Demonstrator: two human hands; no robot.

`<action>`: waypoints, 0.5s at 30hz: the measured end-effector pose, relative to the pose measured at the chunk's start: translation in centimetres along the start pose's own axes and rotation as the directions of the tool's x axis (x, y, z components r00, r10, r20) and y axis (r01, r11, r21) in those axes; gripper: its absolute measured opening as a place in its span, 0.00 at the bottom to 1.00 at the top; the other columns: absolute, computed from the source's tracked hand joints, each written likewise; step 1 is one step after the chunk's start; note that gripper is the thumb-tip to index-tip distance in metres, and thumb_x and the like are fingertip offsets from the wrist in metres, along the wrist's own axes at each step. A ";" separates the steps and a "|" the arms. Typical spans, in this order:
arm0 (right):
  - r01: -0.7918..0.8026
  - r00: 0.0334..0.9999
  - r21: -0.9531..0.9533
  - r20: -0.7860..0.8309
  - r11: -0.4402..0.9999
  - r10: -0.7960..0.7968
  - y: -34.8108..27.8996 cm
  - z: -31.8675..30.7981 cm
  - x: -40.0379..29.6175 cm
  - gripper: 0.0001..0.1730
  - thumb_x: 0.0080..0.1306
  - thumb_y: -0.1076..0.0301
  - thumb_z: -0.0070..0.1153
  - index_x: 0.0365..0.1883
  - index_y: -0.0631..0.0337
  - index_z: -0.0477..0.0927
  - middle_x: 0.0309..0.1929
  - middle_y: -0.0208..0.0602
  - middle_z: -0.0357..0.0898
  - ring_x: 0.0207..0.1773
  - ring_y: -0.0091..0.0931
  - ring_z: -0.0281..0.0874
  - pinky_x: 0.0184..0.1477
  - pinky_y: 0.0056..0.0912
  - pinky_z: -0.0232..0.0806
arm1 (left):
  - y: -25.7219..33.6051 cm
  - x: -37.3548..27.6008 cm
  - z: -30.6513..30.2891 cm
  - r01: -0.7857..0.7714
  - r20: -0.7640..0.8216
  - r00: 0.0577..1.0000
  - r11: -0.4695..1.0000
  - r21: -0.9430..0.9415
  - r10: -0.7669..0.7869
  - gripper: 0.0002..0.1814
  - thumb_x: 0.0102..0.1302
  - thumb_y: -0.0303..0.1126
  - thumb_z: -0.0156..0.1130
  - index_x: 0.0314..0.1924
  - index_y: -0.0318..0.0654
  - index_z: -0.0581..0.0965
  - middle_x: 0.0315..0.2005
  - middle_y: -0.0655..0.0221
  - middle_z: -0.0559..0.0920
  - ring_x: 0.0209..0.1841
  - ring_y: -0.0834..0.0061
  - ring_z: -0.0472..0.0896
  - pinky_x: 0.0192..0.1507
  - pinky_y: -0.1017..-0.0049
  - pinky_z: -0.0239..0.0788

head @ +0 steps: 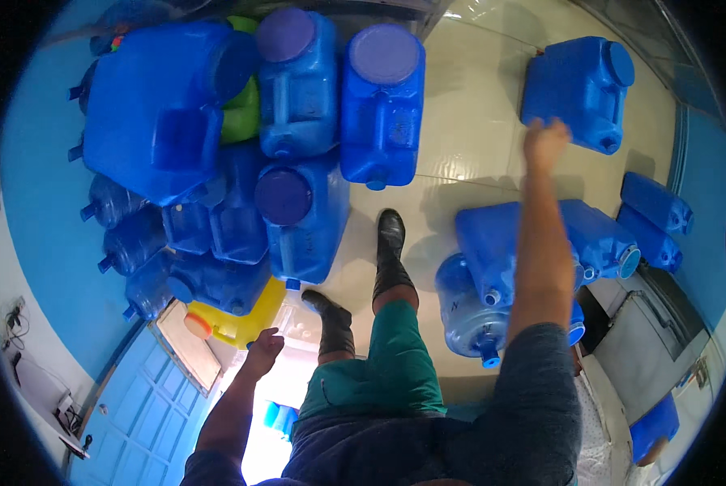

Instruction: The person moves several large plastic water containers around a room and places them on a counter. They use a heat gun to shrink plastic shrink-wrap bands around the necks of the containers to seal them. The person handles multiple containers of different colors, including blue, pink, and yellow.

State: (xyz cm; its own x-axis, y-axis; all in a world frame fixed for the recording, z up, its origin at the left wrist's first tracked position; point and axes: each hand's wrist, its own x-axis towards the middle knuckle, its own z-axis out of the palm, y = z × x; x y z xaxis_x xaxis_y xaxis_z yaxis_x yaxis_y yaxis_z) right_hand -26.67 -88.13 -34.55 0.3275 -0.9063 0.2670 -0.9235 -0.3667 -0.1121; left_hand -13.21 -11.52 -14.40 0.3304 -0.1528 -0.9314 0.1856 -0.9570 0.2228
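My right hand [546,143], blurred, reaches out over the tiled floor to the near left edge of a blue plastic water jug [572,91]. Whether its fingers touch the jug is unclear. My left hand [264,351] hangs low with fingers loosely bent and nothing visible in it. Closest to it is a yellow plastic jug [256,313] with an orange cap. Ahead of my boots stands an upright blue jug [384,115] with a wide purple-blue lid. Another blue jug [305,225] is beside my left boot.
Blue jugs and round water bottles [135,240] are stacked along the left wall. Under my right arm are more blue jugs [487,237] and a clear blue round bottle [469,316]. Two slim blue containers [655,203] lie by the right wall. A blue door [138,407] is at lower left.
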 end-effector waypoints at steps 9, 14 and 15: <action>-0.114 0.829 -0.477 0.439 0.872 0.348 8.2 -9.0 10.7 0.44 0.65 0.29 0.49 0.66 0.58 0.72 0.67 0.48 0.72 0.65 0.47 0.73 0.70 0.58 0.55 | 1.3 0.8 -0.5 -0.031 -0.012 0.999 0.994 -0.104 0.030 0.20 0.72 0.31 0.62 0.61 0.37 0.70 0.42 0.66 0.84 0.46 0.76 0.82 0.50 0.75 0.73; -0.320 0.869 -0.187 0.331 0.929 0.367 8.7 -6.0 8.5 0.51 0.56 0.24 0.57 0.56 0.66 0.80 0.55 0.60 0.79 0.62 0.49 0.75 0.63 0.49 0.67 | 2.7 0.5 -1.2 -0.076 0.005 0.997 0.988 -0.132 0.078 0.20 0.73 0.31 0.60 0.61 0.36 0.70 0.42 0.67 0.84 0.47 0.76 0.81 0.52 0.75 0.72; -0.339 0.847 -0.191 0.364 0.921 0.387 11.3 -4.2 7.3 0.49 0.56 0.27 0.58 0.55 0.67 0.80 0.54 0.61 0.80 0.61 0.50 0.76 0.63 0.49 0.67 | 2.8 0.3 -1.4 -0.068 0.018 0.997 0.988 -0.141 0.071 0.21 0.73 0.31 0.60 0.62 0.35 0.70 0.43 0.67 0.84 0.47 0.76 0.81 0.52 0.74 0.72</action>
State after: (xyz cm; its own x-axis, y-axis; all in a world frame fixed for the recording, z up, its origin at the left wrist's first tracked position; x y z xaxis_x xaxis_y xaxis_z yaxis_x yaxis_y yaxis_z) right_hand -35.57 -98.00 -29.82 -0.0074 -0.9861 -0.1660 -0.9999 0.0093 -0.0111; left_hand -11.27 -13.86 -13.67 0.3265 -0.2247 -0.9181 0.2912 -0.9002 0.3239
